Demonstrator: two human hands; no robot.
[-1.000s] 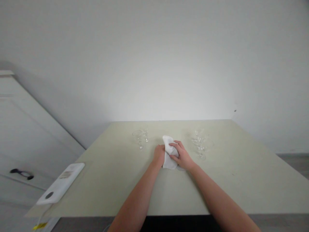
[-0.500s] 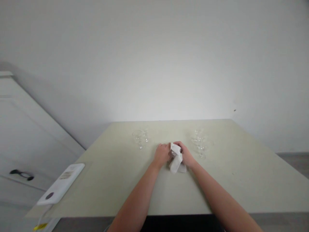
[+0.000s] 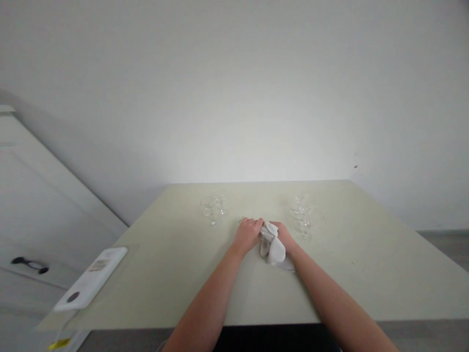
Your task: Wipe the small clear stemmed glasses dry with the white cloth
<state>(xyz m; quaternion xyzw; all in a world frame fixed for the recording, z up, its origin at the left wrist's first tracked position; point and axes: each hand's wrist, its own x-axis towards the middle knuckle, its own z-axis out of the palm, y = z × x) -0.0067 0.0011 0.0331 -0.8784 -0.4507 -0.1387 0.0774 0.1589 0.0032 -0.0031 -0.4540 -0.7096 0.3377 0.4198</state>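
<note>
My left hand (image 3: 249,233) is curled round a clear glass (image 3: 242,220) at the middle of the table; only a faint edge of the glass shows past my fingers. My right hand (image 3: 287,235) is closed on a white cloth (image 3: 275,250). The cloth is bunched between the two hands, pressed against what the left hand holds, and trails toward my right wrist. Both hands touch each other through the cloth, just above the pale green table (image 3: 190,274).
Two clear stemmed glasses (image 3: 211,209) stand at the back left of my hands, and a small cluster of similar glasses (image 3: 305,216) at the back right. A white flat device (image 3: 91,277) lies at the table's left edge. A white cabinet with a black handle (image 3: 29,264) is further left.
The cloth, held up and spread a second ago, has come down and is bunched low between my hands. My left hand has shifted right over it.
</note>
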